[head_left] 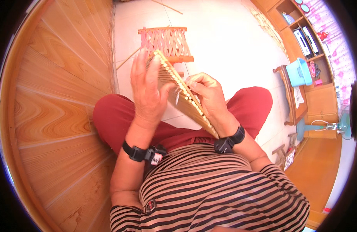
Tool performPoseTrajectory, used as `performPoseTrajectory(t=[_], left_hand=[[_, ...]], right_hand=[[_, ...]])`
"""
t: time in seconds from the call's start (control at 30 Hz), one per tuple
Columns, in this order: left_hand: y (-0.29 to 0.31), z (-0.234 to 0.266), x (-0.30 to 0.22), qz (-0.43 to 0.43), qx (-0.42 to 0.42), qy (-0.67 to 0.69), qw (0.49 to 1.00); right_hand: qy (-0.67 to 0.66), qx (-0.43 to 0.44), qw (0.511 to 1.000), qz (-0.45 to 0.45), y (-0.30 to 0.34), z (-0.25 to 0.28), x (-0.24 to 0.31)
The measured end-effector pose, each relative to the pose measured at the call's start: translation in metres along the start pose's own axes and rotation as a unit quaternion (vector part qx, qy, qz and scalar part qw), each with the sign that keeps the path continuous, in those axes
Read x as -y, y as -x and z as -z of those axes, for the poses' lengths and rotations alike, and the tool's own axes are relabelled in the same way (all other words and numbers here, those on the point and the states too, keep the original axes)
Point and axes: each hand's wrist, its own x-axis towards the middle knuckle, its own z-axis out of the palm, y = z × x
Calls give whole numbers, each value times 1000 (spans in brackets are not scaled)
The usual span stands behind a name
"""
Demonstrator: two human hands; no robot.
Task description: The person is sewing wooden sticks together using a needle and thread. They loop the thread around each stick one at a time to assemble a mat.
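Between my hands a flat, brown slatted panel (192,112) stands tilted on edge above my lap, a row of small yellow rounded ends along its upper rim. It looks like a mat of thin sticks, though its exact kind is unclear. My left hand (149,87) is at its left face, fingers stretched upward and a little blurred, thumb held apart. On the other side my right hand (205,91) pinches at the panel's rim with thumb and bent fingers. Its fingertips partly hide what they grip. The panel's lower end comes close to my right wrist.
A folding stool (167,42) with a strap-woven seat stands ahead on the pale tiled floor. Wood panelling (62,108) rises close on my left. At right are a small wooden table (287,96), a light blue bin (299,72) and a shelf cabinet (320,100).
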Motion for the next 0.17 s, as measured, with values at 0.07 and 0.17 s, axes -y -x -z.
performPoseTrajectory(t=[0.07,0.17], left_hand=[[15,-8,-15,147,-26,166,975],[26,-4,-32,186,6,258,948]], right_hand=[[-36,-3,999,18,12,-6,18],[-45,26,991,122,22,-10,42]])
